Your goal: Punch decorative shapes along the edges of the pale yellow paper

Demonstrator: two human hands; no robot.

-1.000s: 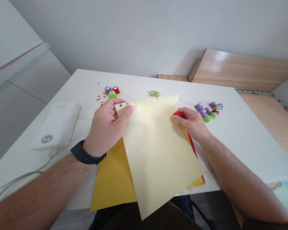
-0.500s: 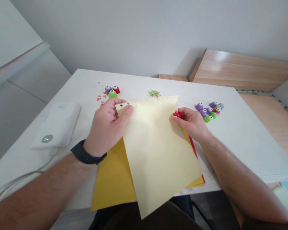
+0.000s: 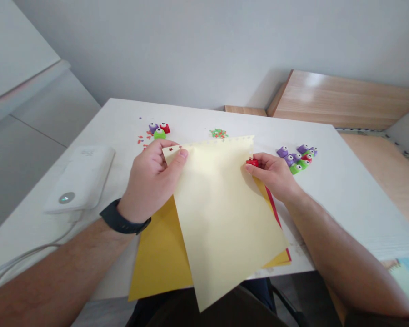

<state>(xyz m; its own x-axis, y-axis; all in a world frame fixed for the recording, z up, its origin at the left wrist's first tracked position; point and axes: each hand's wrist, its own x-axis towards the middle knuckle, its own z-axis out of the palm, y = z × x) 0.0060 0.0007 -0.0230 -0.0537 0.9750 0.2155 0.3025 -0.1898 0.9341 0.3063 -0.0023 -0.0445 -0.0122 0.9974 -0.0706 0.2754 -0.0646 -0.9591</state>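
**Between left hand and right hand, a cream sheet is stretching, a red punch meeting its right edge**

Below and all around the fingers, a white table is spreading out. Beyond the right fingers, toward the far right, a wood panel is leaning at a slant. Under the fingers, yellow paper is lying on the table, and a red sheet is showing as a thin strip below the right fingers. Over both, the cream sheet is hanging down toward the person from the fingers, its lower corner reaching past the table's near edge. To the left of the left fingers, well apart, a white device is lying flat.

The left hand is pinching the sheet's upper left corner, thumb on top and fingers behind. The right hand is closing thumb and fingers around the red punch; how far the paper is sitting inside it, I cannot tell. Just beyond the right fingers, purple, green and red punches are clustering. Past the left fingers, three more punches are standing together, with red bits scattering beside them. Farther off, between the two sets of fingers, green and orange bits are forming a small heap. Beside the left thumb, star holes are marking the sheet's top edge.
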